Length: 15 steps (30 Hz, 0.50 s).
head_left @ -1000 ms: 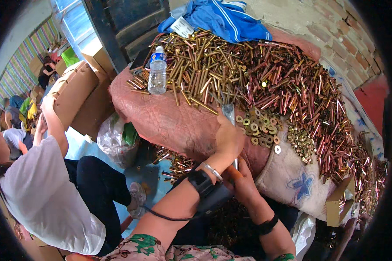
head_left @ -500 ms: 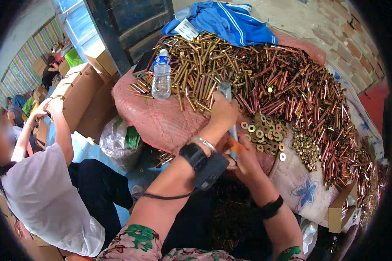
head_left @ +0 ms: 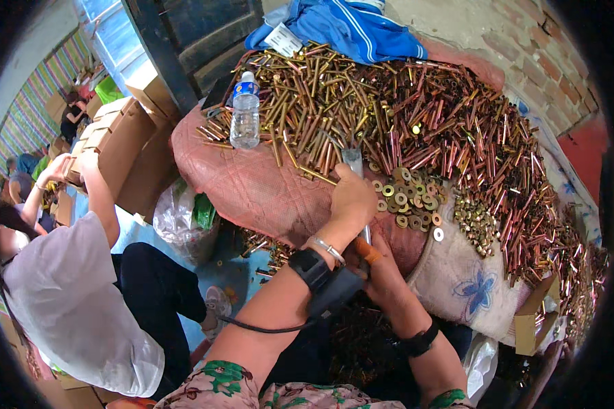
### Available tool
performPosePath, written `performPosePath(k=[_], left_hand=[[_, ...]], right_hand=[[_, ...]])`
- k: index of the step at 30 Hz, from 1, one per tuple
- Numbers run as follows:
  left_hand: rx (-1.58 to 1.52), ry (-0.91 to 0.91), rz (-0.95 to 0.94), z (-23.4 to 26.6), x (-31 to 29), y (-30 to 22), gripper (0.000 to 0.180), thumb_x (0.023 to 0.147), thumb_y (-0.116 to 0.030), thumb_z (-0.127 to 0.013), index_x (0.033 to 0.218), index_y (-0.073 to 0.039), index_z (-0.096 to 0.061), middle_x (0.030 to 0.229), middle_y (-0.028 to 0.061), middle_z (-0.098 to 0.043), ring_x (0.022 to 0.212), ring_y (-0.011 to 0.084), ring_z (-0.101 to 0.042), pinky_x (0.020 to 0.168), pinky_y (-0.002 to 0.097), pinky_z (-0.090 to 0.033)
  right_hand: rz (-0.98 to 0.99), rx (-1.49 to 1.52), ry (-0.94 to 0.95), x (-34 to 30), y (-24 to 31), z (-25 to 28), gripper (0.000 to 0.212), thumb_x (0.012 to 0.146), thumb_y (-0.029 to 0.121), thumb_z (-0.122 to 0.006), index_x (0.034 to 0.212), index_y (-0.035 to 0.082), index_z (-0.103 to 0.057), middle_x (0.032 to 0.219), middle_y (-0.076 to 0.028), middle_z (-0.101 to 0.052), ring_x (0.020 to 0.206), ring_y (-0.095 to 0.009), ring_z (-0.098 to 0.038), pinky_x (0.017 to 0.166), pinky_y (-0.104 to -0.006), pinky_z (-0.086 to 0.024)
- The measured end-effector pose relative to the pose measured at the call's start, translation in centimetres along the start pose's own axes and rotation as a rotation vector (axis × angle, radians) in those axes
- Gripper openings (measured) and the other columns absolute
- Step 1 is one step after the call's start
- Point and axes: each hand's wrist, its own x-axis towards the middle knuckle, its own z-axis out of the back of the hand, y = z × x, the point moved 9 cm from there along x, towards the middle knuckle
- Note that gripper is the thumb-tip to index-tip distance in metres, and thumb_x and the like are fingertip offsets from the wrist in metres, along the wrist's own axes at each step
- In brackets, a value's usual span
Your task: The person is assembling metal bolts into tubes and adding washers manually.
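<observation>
- Left hand (head_left: 351,198): closed around a flat metal tool (head_left: 353,161), whose grey tip stands up above the fingers. The hand rests on the pink cloth (head_left: 252,187) at the near edge of the heap. A bracelet and a black wrist strap sit on this forearm; a black cable runs from the strap down toward the near left.
- Right hand (head_left: 382,262): just near of the left hand, partly hidden under the left wrist. It grips an orange handle (head_left: 368,251). Whether handle and metal tool are one piece cannot be told.
- Tubes (head_left: 402,116): a large heap of brass and copper tubes covers the cloth-draped counter, far and right of both hands.
- Rings (head_left: 402,194): a cluster of brass rings lies just right of the left hand, at the near edge of the heap.
- Nuts (head_left: 476,221): a smaller pile of small brass pieces, right of the rings.
- Bottle (head_left: 244,112): clear plastic, upright, at the left edge of the heap.
- Blue jacket (head_left: 348,24): lying at the far side of the heap.
- Cardboard boxes (head_left: 119,140): stacked at the left.
- Another person (head_left: 75,300): in a white top, seated near left, one arm raised.
</observation>
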Motion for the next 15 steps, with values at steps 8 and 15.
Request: performPosePath(k=[8,15], left_hand=[[0.008,-0.029,-0.015,0.1,-1.6,0.6,0.037,0.085,-0.017,-0.047,0.101,0.004,-0.021,0.078,0.0347,-0.056,0.075,0.0495,-0.056,0.069,0.0527,-0.045],[-0.110,-0.037,-0.085,1.6,-0.8,-1.0,0.041,0.083,-0.020,-0.051,0.102,0.004,-0.024,0.081,0.0339,-0.056,0.079,0.0492,-0.055,0.072,0.0522,-0.043]], right_hand=[[-0.099,0.050,0.008,-2.2,-0.8,-0.8,0.015,0.091,0.019,-0.046,0.104,0.018,-0.038,0.064,0.001,-0.042,0.044,-0.009,-0.034,0.039,-0.0219,-0.026],[0.011,-0.011,0.045,-1.2,0.9,-1.4,0.024,0.089,0.021,-0.049,0.110,0.020,-0.040,0.069,0.000,-0.045,0.045,-0.010,-0.036,0.042,-0.0221,-0.027]])
